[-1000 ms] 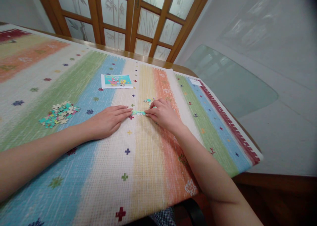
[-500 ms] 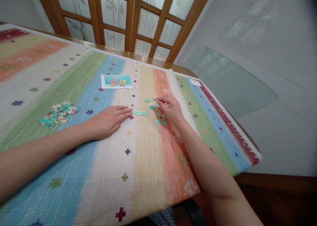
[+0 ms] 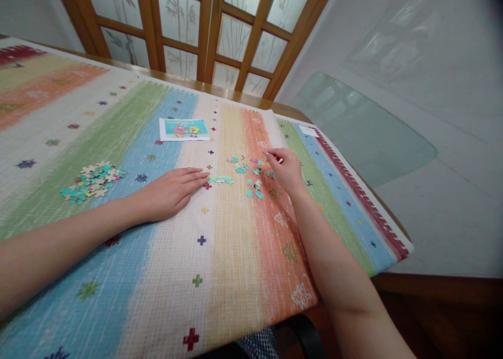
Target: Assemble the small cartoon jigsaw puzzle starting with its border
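Observation:
My left hand [image 3: 173, 191] lies flat on the cloth, fingers stretched out. Its fingertips touch the left end of a short joined strip of jigsaw pieces [image 3: 220, 180], green and turquoise. My right hand [image 3: 286, 169] is pinched just above the orange stripe; whatever its fingertips hold is too small to make out. Left of and below it lie loose jigsaw pieces: a turquoise and yellow cluster [image 3: 239, 164] and several spread pieces [image 3: 255, 188]. A bigger heap of jigsaw pieces [image 3: 94, 182] rests beyond my left forearm.
A picture card [image 3: 184, 130] with cartoon figures lies behind the strip. A small white paper [image 3: 308, 131] is near the table's far right edge. The striped tablecloth [image 3: 168, 275] covers the table. Wooden glazed doors [image 3: 208, 34] and a wall stand behind.
My right hand has moved right, away from the turquoise and yellow cluster, still pinched. More loose pieces now show beside it. My left hand has stayed put.

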Demonstrator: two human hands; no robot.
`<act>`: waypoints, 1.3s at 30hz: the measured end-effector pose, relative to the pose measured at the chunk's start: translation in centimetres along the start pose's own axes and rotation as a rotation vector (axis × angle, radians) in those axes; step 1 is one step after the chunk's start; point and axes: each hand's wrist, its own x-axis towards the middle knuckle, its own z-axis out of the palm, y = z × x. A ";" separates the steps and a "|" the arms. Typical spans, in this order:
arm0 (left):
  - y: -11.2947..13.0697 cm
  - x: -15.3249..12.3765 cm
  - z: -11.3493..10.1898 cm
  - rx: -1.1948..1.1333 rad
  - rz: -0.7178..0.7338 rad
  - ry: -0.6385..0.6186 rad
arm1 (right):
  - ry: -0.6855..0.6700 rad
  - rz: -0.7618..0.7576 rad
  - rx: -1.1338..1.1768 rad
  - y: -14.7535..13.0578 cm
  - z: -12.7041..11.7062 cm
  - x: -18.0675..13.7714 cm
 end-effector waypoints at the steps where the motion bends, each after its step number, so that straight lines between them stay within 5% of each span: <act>1: 0.0 0.0 0.0 0.001 0.002 -0.002 | -0.007 -0.004 0.005 0.0 0.0 0.0; 39: 0.1 0.1 0.0 0.033 -0.003 -0.015 | -0.041 0.014 0.052 0.0 0.1 0.0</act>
